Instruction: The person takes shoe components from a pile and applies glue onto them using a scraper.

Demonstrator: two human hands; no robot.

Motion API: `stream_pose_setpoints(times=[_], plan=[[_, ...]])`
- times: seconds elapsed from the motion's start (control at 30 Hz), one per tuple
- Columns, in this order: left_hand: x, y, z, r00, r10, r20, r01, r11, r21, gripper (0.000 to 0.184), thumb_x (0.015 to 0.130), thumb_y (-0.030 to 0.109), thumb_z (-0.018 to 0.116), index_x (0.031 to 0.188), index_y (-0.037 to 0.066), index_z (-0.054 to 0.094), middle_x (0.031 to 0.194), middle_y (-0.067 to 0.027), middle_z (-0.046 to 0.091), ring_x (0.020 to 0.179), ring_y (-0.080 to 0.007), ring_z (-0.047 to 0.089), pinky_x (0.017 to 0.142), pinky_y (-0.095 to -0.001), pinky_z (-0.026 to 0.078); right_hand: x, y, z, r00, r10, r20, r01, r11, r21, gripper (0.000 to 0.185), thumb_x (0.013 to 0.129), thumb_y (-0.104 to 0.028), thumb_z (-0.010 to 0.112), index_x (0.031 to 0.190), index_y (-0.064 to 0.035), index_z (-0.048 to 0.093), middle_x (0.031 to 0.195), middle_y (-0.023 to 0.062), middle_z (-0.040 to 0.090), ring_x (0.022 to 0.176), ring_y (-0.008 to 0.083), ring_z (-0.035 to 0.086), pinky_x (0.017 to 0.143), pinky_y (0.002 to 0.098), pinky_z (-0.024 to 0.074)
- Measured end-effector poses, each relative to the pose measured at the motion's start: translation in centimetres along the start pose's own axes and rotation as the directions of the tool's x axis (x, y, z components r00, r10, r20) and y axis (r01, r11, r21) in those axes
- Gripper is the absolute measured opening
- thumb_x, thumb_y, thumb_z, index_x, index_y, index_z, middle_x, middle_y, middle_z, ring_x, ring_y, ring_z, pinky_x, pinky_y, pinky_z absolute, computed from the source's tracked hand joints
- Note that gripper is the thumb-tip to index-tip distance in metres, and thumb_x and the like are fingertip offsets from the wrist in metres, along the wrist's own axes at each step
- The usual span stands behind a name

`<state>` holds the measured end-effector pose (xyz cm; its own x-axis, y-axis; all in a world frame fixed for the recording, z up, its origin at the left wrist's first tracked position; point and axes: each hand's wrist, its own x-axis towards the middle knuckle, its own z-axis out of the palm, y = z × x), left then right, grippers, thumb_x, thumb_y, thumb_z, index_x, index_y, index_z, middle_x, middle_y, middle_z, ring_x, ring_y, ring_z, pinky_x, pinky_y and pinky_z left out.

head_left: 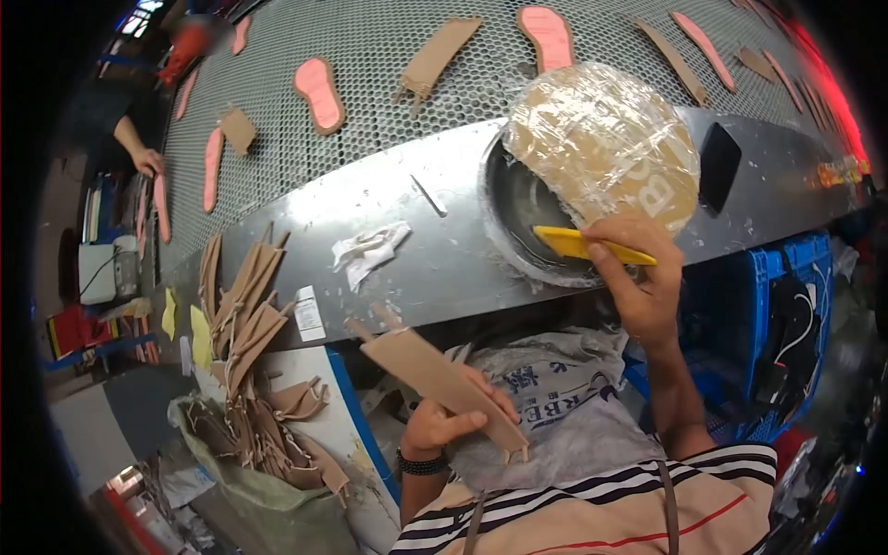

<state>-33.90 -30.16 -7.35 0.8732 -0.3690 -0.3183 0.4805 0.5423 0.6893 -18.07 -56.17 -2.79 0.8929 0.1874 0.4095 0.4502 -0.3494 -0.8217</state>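
Note:
My left hand [455, 421] is closed around a flat tan shoe-upper strap [416, 368], held slantwise above my lap; thin tabs stick out at both of its ends. Between the thumb and fingers of my right hand [643, 282] is a flat yellow tool [569, 242], possibly a brush. Its wider end is over the opening of a round tub [493, 217]; whether it has bristles I cannot make out. A round, plastic-wrapped cardboard cover [610, 139] lies over much of the tub, and the inside shows only at the left and front.
Pink-topped insoles [319, 92] and tan pieces [442, 55] lie on a mesh conveyor [370, 37]. A phone [720, 168], crumpled tissue [370, 250] and white label [308, 313] are on the metal ledge. Tan straps [250, 324] pile up left; a blue crate [777, 324] stands right. A co-worker's hand [148, 162] touches insoles.

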Motion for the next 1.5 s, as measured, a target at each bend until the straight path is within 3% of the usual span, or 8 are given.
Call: stream_pose_setpoints(times=[0.2, 0.3, 0.43, 0.8, 0.93, 1.17, 1.37, 1.5], plan=[[-1.3, 3.1, -2.3, 0.993, -0.108, -0.037, 0.114, 0.892, 0.438, 0.031, 0.084, 0.009, 0.079, 0.11, 0.002, 0.063, 0.111, -0.0044, 0.06, 0.104, -0.0156, 0.059, 0.09, -0.0312, 0.048, 0.1, -0.1, 0.9, 0.997, 0.014, 0.075, -0.011, 0.999, -0.035, 0.015, 0.085, 0.002, 0.07, 0.101, 0.0002, 0.07, 0.09, 0.0136, 0.067, 0.081, 0.0266, 0.066, 0.072, 0.0331, 0.0503], [-0.3, 5.2, -0.5, 0.964, 0.187, -0.187, -0.052, 0.828, 0.559, 0.035, 0.085, 0.01, 0.078, 0.114, 0.003, 0.062, 0.109, -0.0052, 0.06, 0.103, -0.0159, 0.059, 0.092, -0.0301, 0.047, 0.4, -0.4, 0.8, 0.984, -0.041, 0.173, 0.052, 0.997, -0.059, 0.015, 0.085, 0.003, 0.07, 0.1, 0.0004, 0.069, 0.088, 0.013, 0.065, 0.079, 0.0283, 0.065, 0.069, 0.0339, 0.0496], [2.9, 4.9, 0.8, 0.691, 0.454, -0.562, -0.245, 0.879, 0.409, 0.038, 0.094, 0.006, 0.067, 0.129, -0.003, 0.055, 0.12, -0.0106, 0.062, 0.107, -0.0198, 0.061, 0.094, -0.0343, 0.05, 0.1, -0.6, 1.0, 0.997, 0.019, 0.075, -0.019, 1.0, -0.008, 0.014, 0.087, 0.002, 0.069, 0.1, 0.0005, 0.069, 0.087, 0.0131, 0.064, 0.079, 0.0279, 0.064, 0.07, 0.0341, 0.0492], [5.5, 4.2, 1.2, 0.617, 0.524, -0.587, -0.19, 0.823, 0.536, 0.052, 0.096, 0.009, 0.068, 0.14, -0.005, 0.046, 0.127, -0.0127, 0.058, 0.109, -0.0174, 0.062, 0.088, -0.029, 0.056, -0.2, -2.7, 1.2, 0.95, 0.311, -0.001, -0.277, 0.848, 0.453, 0.012, 0.09, -0.001, 0.07, 0.102, 0.0016, 0.069, 0.096, 0.0111, 0.069, 0.087, 0.0218, 0.067, 0.076, 0.0295, 0.0509], [6.0, 5.0, 3.2, 0.661, 0.492, -0.566, -0.213, 0.847, 0.487, 0.051, 0.096, 0.01, 0.069, 0.139, -0.005, 0.047, 0.125, -0.0125, 0.058, 0.107, -0.0176, 0.062, 0.084, -0.0293, 0.058, 0.8, -2.3, 2.3, 0.988, -0.134, 0.08, 0.113, 0.967, 0.23, 0.017, 0.084, -0.003, 0.075, 0.1, -0.0004, 0.071, 0.092, 0.0087, 0.069, 0.082, 0.0248, 0.066, 0.072, 0.0326, 0.0518], [6.5, 4.8, 2.6, 0.598, 0.603, -0.528, -0.308, 0.781, 0.544, 0.045, 0.097, 0.01, 0.066, 0.135, -0.006, 0.047, 0.12, -0.0132, 0.06, 0.103, -0.0196, 0.065, 0.078, -0.0332, 0.064, 0.9, -2.9, 2.0, 0.872, -0.408, 0.268, 0.364, 0.91, 0.2, 0.022, 0.074, -0.006, 0.078, 0.095, -0.0053, 0.071, 0.089, 0.0056, 0.067, 0.074, 0.0233, 0.06, 0.061, 0.0319, 0.049], [7.1, 4.9, 2.4, 0.612, 0.529, -0.588, -0.389, 0.849, 0.358, 0.034, 0.1, 0.01, 0.062, 0.129, -0.004, 0.052, 0.119, -0.0159, 0.062, 0.098, -0.0229, 0.069, 0.077, -0.0382, 0.065, 1.2, -2.8, 1.4, 0.743, -0.509, 0.435, 0.444, 0.861, 0.25, 0.022, 0.073, -0.006, 0.078, 0.095, -0.0047, 0.071, 0.093, 0.0064, 0.068, 0.074, 0.0225, 0.062, 0.061, 0.0312, 0.0506], [7.4, 4.6, 2.6, 0.549, 0.579, -0.603, -0.446, 0.813, 0.374, 0.035, 0.101, 0.011, 0.06, 0.131, -0.005, 0.049, 0.121, -0.0173, 0.061, 0.103, -0.0255, 0.068, 0.079, -0.0405, 0.066, 0.3, -2.8, 1.9, 0.897, -0.402, 0.185, 0.324, 0.881, 0.344, 0.025, 0.074, 0.003, 0.074, 0.098, -0.003, 0.071, 0.097, 0.011, 0.069, 0.073, 0.0231, 0.065, 0.061, 0.0309, 0.052]])
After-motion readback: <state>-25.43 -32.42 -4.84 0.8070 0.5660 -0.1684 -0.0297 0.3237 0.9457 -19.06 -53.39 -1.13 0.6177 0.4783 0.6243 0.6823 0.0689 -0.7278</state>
